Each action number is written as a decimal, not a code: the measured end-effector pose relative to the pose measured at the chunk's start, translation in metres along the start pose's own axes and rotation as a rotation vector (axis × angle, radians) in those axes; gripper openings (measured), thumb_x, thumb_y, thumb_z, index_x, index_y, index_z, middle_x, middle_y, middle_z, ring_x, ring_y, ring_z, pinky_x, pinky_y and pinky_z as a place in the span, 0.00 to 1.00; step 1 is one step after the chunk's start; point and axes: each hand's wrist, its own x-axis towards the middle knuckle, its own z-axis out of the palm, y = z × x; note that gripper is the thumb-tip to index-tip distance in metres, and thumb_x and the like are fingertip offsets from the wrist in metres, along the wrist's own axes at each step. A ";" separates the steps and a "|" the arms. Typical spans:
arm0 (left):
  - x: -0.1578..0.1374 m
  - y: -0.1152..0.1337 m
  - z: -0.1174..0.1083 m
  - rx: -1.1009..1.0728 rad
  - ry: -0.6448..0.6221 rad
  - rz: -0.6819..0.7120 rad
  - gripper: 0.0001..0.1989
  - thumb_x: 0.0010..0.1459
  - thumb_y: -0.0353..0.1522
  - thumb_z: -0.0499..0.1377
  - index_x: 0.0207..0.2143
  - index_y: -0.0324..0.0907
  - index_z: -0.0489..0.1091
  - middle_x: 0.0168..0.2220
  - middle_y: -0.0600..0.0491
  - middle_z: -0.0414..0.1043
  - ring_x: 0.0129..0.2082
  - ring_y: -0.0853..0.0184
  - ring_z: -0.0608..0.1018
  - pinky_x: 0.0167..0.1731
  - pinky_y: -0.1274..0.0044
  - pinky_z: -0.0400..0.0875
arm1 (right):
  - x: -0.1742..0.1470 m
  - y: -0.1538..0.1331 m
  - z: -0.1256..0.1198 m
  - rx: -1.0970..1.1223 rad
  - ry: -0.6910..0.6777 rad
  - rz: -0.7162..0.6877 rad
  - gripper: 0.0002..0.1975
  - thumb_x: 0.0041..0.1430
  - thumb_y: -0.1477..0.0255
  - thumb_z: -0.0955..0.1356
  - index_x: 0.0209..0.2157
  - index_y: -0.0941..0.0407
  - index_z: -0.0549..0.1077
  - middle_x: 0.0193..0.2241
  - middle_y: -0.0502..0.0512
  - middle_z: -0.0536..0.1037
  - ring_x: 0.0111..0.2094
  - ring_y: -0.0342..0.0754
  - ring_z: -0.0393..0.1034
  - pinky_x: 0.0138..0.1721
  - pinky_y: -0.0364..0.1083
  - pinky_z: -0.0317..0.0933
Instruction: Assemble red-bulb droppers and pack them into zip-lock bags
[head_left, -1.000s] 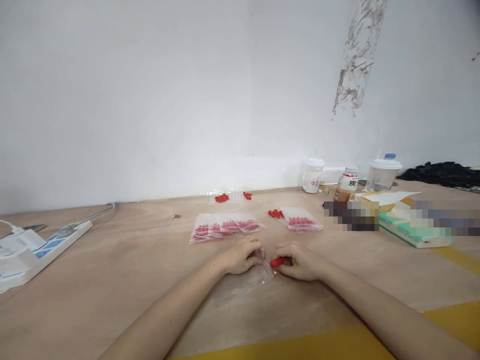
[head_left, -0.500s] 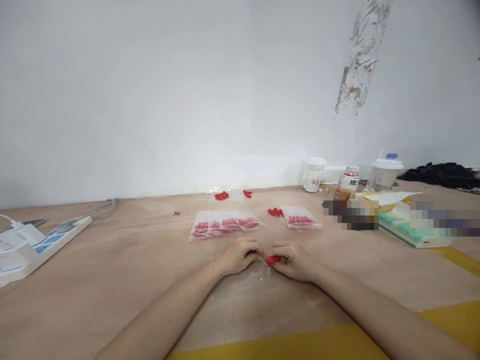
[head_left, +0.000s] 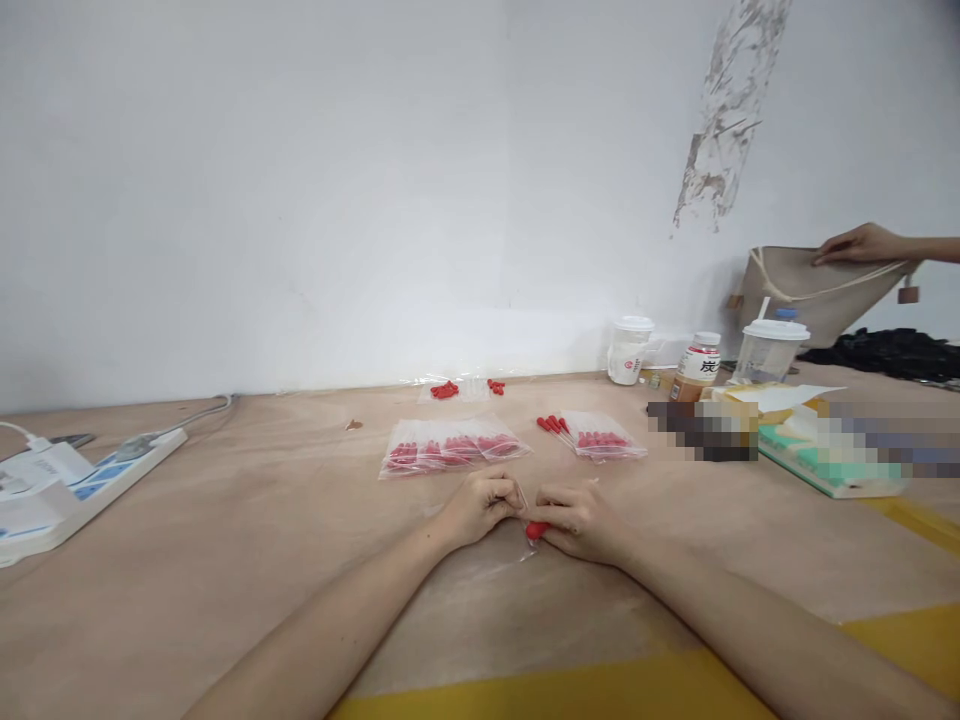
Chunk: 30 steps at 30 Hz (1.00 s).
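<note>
My left hand [head_left: 481, 510] is closed, its fingertips pinching a small clear plastic bag [head_left: 528, 553]. Close beside it, my right hand [head_left: 583, 522] is closed around a dropper with a red rubber bulb [head_left: 535, 530]. The bulb lies against the bag; I cannot tell how far inside it is. Beyond my hands, several filled zip bags [head_left: 450, 446] overlap in a row, with red bulbs showing through. Another filled zip bag [head_left: 604, 440] lies to the right, and loose red-bulbed droppers [head_left: 553, 426] with thin clear stems rest at its left edge.
Against the wall lie red bulbs [head_left: 444, 390] on clear plastic. A lidded cup [head_left: 628, 352], a bottle [head_left: 697, 368] and a larger clear cup [head_left: 769, 352] stand at right, near a green tissue pack [head_left: 825, 465]. A co-worker's hand [head_left: 862, 243] holds a beige bag [head_left: 802, 295]. A power strip [head_left: 112, 490] is at left.
The red bulb has shifted slightly left and down against the clear bag, and my right fingers have moved closer to my left. A co-worker's hand with a beige bag has appeared at right.
</note>
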 end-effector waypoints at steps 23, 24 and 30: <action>-0.016 0.021 -0.034 0.251 -0.249 -0.044 0.26 0.55 0.31 0.53 0.56 0.46 0.50 0.57 0.48 0.49 0.55 0.61 0.58 0.50 0.70 0.58 | -0.002 0.009 -0.037 -0.062 -0.167 0.167 0.17 0.52 0.69 0.63 0.46 0.51 0.65 0.39 0.54 0.70 0.38 0.47 0.65 0.34 0.43 0.56; -0.024 0.023 -0.037 0.260 -0.255 -0.061 0.23 0.57 0.32 0.52 0.55 0.46 0.52 0.56 0.48 0.51 0.54 0.61 0.59 0.51 0.70 0.57 | -0.001 0.010 -0.041 -0.032 -0.130 0.191 0.19 0.53 0.66 0.63 0.47 0.53 0.64 0.40 0.56 0.69 0.39 0.48 0.64 0.35 0.44 0.56; -0.065 0.022 -0.054 0.259 -0.297 -0.170 0.17 0.60 0.36 0.47 0.52 0.47 0.59 0.54 0.52 0.58 0.54 0.63 0.59 0.53 0.69 0.55 | 0.010 0.025 -0.040 0.245 0.393 0.455 0.19 0.58 0.60 0.55 0.29 0.56 0.69 0.28 0.54 0.67 0.32 0.45 0.62 0.34 0.44 0.56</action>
